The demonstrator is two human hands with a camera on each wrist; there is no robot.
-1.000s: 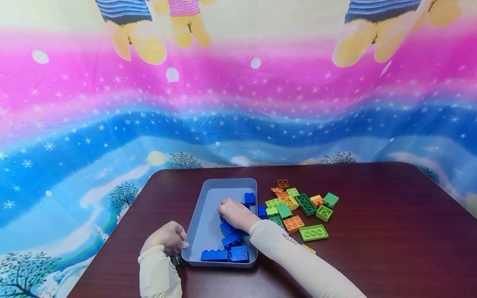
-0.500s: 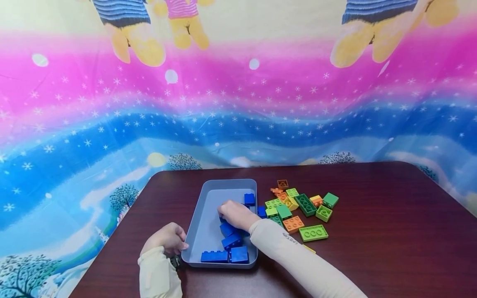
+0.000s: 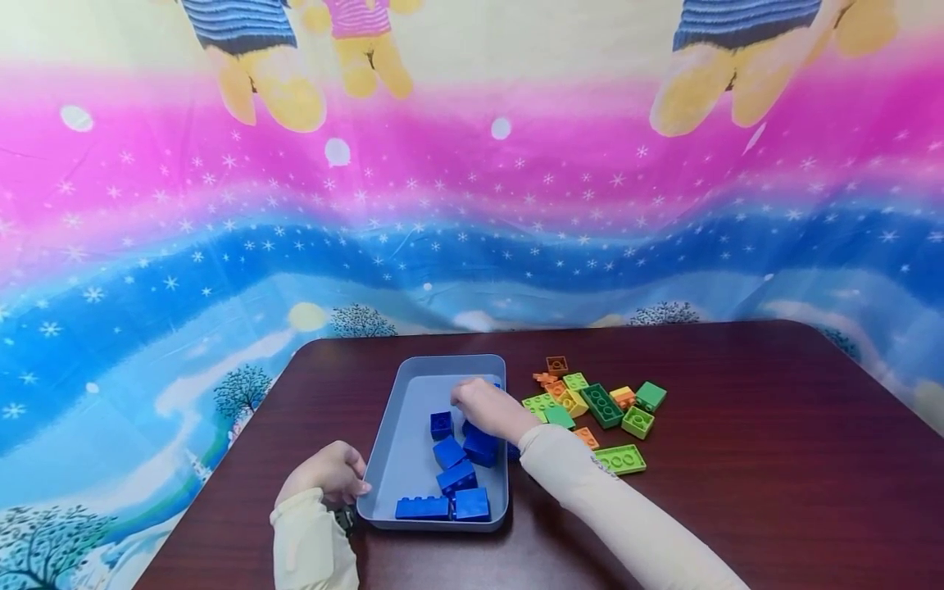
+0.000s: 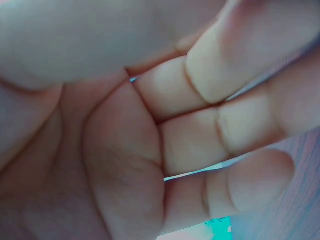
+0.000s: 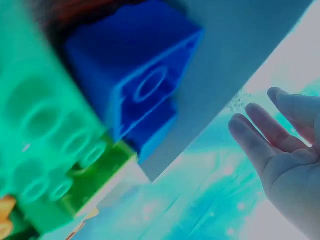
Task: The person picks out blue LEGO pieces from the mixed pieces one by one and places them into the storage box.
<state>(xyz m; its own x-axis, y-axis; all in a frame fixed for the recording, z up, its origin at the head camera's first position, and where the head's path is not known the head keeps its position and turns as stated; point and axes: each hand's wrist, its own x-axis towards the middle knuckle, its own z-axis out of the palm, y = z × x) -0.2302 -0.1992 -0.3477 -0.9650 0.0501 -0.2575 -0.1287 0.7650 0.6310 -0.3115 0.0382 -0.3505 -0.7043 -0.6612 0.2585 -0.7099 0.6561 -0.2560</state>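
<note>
In the head view my left hand (image 3: pixel 326 473) is at the near left corner of a grey tray (image 3: pixel 391 426), thumb and forefinger on its rim. The left wrist view shows its bent fingers (image 4: pixel 195 135) and thumb; the tray is out of that view. My right hand (image 3: pixel 490 410) hovers over the tray's right side, with nothing visible in its extended fingers (image 5: pixel 250 142) in the right wrist view. Several blue bricks lie in the tray, among them a small one (image 3: pixel 441 424) left of that hand and a long one (image 3: pixel 422 508) near the front.
Right of the tray lies a loose pile of green, orange and yellow bricks, with a dark green brick (image 3: pixel 601 406) and a flat lime brick (image 3: pixel 621 459) among them. A brown table (image 3: pixel 752 459) carries everything. A printed cloth (image 3: pixel 472 205) hangs behind.
My right hand has let go of the small blue brick and moved right and away, uncovering it. It now mostly hides the far blue brick. The left hand stays put.
</note>
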